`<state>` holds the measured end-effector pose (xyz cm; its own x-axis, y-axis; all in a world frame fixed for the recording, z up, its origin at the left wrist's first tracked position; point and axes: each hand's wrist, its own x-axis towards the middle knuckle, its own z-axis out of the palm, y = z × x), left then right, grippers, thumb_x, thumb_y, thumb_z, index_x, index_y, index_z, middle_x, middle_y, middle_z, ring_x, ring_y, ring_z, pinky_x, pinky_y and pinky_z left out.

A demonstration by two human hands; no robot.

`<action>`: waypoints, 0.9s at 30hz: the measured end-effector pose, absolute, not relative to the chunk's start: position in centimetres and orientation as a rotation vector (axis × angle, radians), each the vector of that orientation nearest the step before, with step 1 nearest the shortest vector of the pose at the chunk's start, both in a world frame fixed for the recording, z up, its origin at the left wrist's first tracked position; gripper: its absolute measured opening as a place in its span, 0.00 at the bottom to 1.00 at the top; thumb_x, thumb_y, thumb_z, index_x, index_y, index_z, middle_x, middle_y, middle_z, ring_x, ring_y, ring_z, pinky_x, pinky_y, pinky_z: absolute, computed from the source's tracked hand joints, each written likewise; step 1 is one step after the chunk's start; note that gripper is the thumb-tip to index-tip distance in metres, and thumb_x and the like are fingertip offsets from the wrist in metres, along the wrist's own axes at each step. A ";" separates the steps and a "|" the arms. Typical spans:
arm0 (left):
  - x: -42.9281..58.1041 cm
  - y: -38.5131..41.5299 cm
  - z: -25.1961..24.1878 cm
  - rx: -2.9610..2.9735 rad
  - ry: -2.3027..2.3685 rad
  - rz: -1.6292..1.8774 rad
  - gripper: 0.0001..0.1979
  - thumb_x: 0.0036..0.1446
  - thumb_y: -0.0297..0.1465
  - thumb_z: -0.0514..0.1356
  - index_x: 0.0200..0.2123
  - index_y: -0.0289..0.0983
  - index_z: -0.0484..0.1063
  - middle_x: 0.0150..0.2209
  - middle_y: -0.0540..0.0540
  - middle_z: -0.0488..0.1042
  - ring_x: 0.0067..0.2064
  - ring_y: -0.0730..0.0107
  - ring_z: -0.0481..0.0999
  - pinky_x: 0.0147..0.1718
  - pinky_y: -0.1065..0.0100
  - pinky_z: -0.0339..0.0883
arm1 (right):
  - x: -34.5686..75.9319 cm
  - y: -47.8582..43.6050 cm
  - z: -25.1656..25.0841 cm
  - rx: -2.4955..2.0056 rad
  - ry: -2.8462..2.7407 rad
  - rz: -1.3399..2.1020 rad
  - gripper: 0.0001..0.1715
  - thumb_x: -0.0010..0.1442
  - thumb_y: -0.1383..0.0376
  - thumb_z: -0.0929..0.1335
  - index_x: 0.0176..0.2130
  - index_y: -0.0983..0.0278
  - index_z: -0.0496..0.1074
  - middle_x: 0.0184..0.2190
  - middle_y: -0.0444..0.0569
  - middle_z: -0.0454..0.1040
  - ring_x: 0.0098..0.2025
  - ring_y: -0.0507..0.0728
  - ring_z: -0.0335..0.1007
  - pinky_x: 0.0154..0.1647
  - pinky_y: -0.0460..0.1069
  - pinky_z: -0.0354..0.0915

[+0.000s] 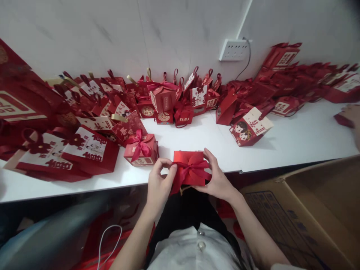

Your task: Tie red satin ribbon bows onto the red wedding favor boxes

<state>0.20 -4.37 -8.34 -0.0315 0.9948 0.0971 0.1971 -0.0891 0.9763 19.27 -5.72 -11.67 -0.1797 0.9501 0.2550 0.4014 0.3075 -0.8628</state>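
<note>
A small red gift box (188, 156) with a dark red ribbon (189, 171) tied in a bow on top is at the table's front edge, close to my body. My left hand (161, 184) pinches the ribbon's left side between thumb and index finger. Around the box's right side wraps my right hand (221, 180), thumb and fingers on its edges. Just left of my hands stands another red box with a pink-red bow (142, 149). To the right, a red and cream box with cartoon figures (247, 129) sits by itself.
Many red favour boxes (165, 99) crowd the white table (182, 135) along the wall. A power socket (234, 50) with a cable is above. A large cardboard carton (270, 210) stands open at lower right. At the right edge another person's hand (351, 114) shows.
</note>
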 end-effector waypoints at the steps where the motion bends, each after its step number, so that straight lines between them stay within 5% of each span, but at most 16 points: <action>1: 0.5 -4.7 -7.9 1.507 1.330 1.279 0.03 0.57 0.31 0.56 0.32 0.39 0.65 0.30 0.51 0.66 0.31 0.75 0.69 0.21 0.78 0.61 | 19.4 -6.0 -11.5 -1.218 -1.728 0.749 0.61 0.46 0.63 0.75 0.65 0.54 0.37 0.64 0.57 0.48 0.66 0.63 0.48 0.61 0.61 0.56; 9: 3.7 -8.4 -5.0 2.795 0.674 1.768 0.09 0.50 0.21 0.61 0.37 0.34 0.73 0.28 0.45 0.74 0.31 0.70 0.68 0.31 0.70 0.68 | 20.3 -9.3 -9.3 -1.091 -1.612 0.384 0.59 0.48 0.60 0.75 0.64 0.53 0.36 0.63 0.57 0.49 0.65 0.64 0.49 0.60 0.62 0.58; 27: 7.3 -15.0 -3.1 2.803 0.146 1.834 0.06 0.52 0.19 0.60 0.34 0.28 0.75 0.28 0.43 0.73 0.33 0.72 0.70 0.31 0.70 0.68 | 23.9 -18.0 -8.1 -1.065 -1.438 0.118 0.61 0.45 0.62 0.76 0.65 0.55 0.39 0.63 0.57 0.51 0.64 0.65 0.52 0.59 0.61 0.60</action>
